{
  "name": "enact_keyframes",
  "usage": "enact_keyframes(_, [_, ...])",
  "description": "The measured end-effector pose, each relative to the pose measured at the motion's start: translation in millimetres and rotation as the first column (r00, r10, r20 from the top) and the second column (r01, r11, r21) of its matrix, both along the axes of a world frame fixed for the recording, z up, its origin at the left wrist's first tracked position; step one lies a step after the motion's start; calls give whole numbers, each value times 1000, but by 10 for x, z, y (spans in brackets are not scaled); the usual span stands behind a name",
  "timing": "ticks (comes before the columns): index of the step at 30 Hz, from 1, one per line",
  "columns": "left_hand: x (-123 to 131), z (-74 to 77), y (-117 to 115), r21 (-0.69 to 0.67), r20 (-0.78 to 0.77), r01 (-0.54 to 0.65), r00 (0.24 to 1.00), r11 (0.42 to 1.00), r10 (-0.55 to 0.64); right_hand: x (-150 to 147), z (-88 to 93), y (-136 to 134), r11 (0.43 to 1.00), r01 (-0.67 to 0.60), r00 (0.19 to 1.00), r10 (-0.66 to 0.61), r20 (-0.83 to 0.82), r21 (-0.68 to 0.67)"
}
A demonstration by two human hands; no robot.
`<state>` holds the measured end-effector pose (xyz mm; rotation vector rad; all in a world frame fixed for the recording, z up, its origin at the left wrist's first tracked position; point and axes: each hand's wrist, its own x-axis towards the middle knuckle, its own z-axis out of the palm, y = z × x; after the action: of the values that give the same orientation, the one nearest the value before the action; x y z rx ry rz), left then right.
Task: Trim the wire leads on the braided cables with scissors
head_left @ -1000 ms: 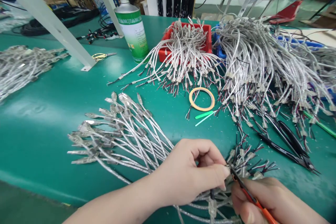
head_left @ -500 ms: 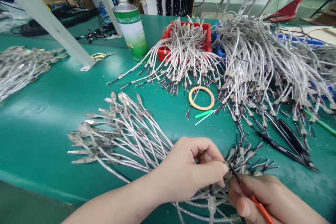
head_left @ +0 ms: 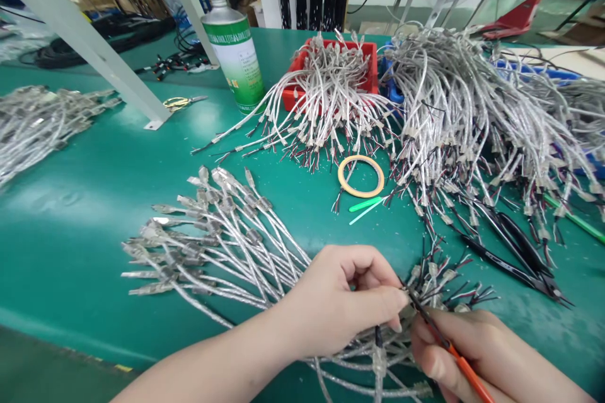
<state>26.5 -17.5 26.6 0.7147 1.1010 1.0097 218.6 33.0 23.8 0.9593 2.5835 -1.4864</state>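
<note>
My left hand (head_left: 352,305) is closed, thumb and fingertips pinching the fine wire end of a clear-jacketed cable (head_left: 379,362). That cable hangs below the palm, its black-sleeved part showing under the fingers. In my closed right hand (head_left: 472,352) are orange-handled pliers (head_left: 449,346), whose dark narrow jaws meet the left fingertips at the wire. The exact bite of the jaws is too small to make out. Under and behind both hands lies a bundle of similar cables (head_left: 250,252), metal plugs to the left and stripped wire ends (head_left: 439,277) to the right.
A red bin (head_left: 295,69) and a larger heap of cables (head_left: 454,94) fill the back right. Nearby lie a tape roll (head_left: 343,179), black-handled pliers (head_left: 520,258) and scissors (head_left: 179,102). A green can (head_left: 236,56) stands beside a slanted white post (head_left: 94,44).
Both hands keep almost the same pose, with the plier jaws still at the left fingertips. The whole view has shifted very slightly.
</note>
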Motion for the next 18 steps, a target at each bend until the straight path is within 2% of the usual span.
enact_keyframes(7, [-18,7,-7,7,-4,21,1000,1000,-21,9,0,40,982,-25,996,8,-93,-186])
enact_keyframes(18, [-16,23,-4,-3,-1,25,1000,1000,-25,39,-75,19,989,-28,997,17,-81,-143])
